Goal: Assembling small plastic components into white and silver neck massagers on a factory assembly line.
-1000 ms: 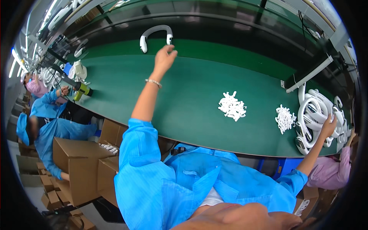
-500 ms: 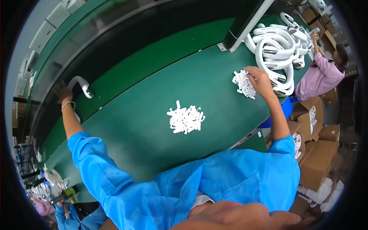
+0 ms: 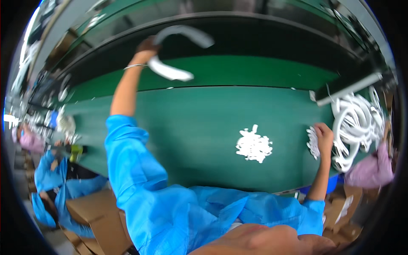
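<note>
My left hand [image 3: 146,50] is closed round the middle of a white, C-shaped neckband-like piece [image 3: 172,72], above the black strip at the back. Both are smeared by motion, and the piece's two ends point right. My right hand [image 3: 324,135] is at the right edge of a small heap of tiny white parts [image 3: 313,143], its fingers curled together. Whatever they may pinch is hidden. To the left of that heap, a larger pile of small white plastic parts [image 3: 254,145] lies on the green table [image 3: 204,136].
Many white ring-like pieces [image 3: 353,123] are stacked at the table's right end, below a dark post [image 3: 352,83]. A co-worker in pink [image 3: 374,168] is beyond them. Co-workers in blue [image 3: 53,180] are at left, near cardboard boxes [image 3: 100,214]. A blue bin [image 3: 331,185] sits below the right edge.
The whole view has swung to the left. My left hand and the white C-shaped piece now blur with motion. My right hand stays by the small heap, its fingers more curled.
</note>
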`<action>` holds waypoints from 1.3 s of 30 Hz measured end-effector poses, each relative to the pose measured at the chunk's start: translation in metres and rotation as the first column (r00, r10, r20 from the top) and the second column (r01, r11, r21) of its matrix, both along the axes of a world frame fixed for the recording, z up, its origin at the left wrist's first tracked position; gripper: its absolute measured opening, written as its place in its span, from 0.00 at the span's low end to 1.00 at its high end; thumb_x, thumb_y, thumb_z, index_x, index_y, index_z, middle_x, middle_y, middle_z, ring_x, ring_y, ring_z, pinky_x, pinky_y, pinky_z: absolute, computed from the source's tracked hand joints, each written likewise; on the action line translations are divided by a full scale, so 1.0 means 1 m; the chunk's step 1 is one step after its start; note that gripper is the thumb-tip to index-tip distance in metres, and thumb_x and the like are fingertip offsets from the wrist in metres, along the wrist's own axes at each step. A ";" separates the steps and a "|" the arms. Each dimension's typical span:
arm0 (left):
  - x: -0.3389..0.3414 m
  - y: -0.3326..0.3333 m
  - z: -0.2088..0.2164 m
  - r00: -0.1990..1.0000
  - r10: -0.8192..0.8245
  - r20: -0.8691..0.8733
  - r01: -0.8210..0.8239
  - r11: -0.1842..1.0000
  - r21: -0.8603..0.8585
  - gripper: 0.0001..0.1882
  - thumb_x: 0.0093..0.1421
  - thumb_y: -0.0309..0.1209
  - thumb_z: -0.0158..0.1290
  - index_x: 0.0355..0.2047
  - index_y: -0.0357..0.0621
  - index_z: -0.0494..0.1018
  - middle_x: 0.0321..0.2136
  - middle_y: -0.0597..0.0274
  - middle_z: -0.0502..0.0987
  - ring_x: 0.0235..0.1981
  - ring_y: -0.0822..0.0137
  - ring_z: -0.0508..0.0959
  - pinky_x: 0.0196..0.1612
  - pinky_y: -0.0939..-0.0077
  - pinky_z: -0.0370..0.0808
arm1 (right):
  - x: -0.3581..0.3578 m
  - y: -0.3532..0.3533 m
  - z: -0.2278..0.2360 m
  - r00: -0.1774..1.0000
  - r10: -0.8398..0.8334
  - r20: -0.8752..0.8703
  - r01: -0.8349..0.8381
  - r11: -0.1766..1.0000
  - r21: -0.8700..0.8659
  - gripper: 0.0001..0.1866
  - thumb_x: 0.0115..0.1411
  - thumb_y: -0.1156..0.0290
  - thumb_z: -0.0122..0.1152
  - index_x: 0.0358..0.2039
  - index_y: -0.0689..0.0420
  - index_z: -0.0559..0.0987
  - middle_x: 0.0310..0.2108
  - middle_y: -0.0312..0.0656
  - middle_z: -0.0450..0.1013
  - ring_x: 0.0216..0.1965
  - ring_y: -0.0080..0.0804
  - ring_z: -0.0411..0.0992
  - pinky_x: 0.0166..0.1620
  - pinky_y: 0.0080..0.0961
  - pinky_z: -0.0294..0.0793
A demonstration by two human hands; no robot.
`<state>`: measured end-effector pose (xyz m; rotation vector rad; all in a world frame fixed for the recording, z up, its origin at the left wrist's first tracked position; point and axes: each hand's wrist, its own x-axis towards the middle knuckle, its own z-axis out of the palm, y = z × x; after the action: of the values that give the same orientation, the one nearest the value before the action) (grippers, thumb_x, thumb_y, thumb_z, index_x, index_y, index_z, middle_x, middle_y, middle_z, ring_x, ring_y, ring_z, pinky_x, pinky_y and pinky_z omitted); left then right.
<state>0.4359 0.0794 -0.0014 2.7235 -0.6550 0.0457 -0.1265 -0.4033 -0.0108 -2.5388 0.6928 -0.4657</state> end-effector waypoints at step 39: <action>-0.479 -0.107 0.030 0.523 -0.725 -0.448 -0.450 0.211 -0.868 0.18 0.66 0.33 0.41 0.54 0.44 0.55 0.31 0.59 0.71 0.21 0.72 0.75 0.22 0.78 0.78 | 0.038 0.245 0.075 0.870 0.218 0.443 -0.476 0.607 0.636 0.06 0.54 0.78 0.57 0.32 0.67 0.77 0.22 0.37 0.74 0.24 0.18 0.72 0.28 0.16 0.71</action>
<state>-0.0430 -0.0275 0.0289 1.0008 -0.3393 -0.6884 -0.0881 -0.1582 0.0638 -1.6937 0.1588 -0.3497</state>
